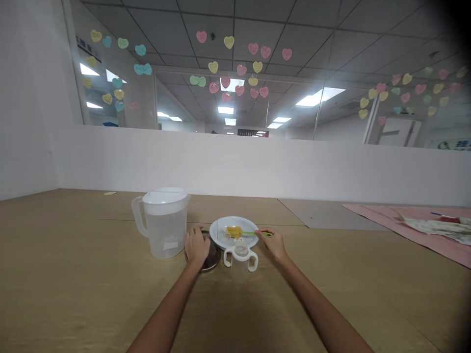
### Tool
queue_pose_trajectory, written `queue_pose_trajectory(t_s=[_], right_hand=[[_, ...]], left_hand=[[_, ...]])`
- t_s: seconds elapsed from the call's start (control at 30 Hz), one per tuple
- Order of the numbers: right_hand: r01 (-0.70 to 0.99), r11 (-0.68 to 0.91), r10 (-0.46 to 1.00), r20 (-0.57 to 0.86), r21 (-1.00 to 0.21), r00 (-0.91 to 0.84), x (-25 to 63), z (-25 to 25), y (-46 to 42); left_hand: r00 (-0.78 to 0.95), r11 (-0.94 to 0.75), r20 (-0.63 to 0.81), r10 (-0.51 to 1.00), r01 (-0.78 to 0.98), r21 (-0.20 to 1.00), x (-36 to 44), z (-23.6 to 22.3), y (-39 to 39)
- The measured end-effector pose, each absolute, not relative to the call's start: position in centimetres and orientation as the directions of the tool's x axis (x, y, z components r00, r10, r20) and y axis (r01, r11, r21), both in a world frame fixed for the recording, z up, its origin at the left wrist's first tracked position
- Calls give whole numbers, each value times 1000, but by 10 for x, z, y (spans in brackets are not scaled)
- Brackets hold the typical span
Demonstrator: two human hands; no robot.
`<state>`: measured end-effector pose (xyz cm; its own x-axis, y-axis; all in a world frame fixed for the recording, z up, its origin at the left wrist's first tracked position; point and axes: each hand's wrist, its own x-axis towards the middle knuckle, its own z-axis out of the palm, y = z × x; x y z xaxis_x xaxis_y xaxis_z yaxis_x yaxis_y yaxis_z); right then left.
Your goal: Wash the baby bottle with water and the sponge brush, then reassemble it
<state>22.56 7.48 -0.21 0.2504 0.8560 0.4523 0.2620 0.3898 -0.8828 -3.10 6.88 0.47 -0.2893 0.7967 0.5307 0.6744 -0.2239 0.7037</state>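
Observation:
A white plate (221, 235) lies on the wooden table (91, 274) with a yellow sponge brush (234, 231) resting in it. Its green handle sticks out to the right, and my right hand (273, 242) is closed on the handle's end. My left hand (196, 247) rests, fingers curled, on a dark round lid (213, 260) left of the plate. In front of the plate stands a clear two-handled baby cup (241, 255), untouched between my hands. A translucent plastic pitcher (164, 223) with a white lid stands just left of my left hand.
A low white partition wall runs behind the table. At the far right lies a pink mat (412, 220) with a patterned cloth (437, 226) on it. A grey sheet (331, 213) lies beside the mat. Paper hearts are stuck on the glass above.

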Motion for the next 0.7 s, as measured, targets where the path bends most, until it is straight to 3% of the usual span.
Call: queue_pose_trajectory(t_s=[0.1, 0.23, 0.37, 0.57, 0.7], right_hand=[[208, 347, 885, 393, -915, 249, 225, -1, 74], [117, 313, 912, 333, -942, 239, 224, 1, 74], [72, 316, 916, 324, -946, 235, 223, 1, 73], [29, 307, 908, 302, -951, 290, 223, 0, 75], [-51, 314, 877, 269, -948, 399, 226, 0, 77]], left_hand=[[-139, -294, 678, 722, 825, 482, -23, 12, 62], [167, -508, 681, 713, 792, 339, -12, 13, 55], [252, -538, 620, 743, 775, 331, -7, 3, 57], [190, -560, 631, 753, 689, 461, -8, 0, 59], [207, -559, 641, 739, 720, 411, -7, 4, 56]])
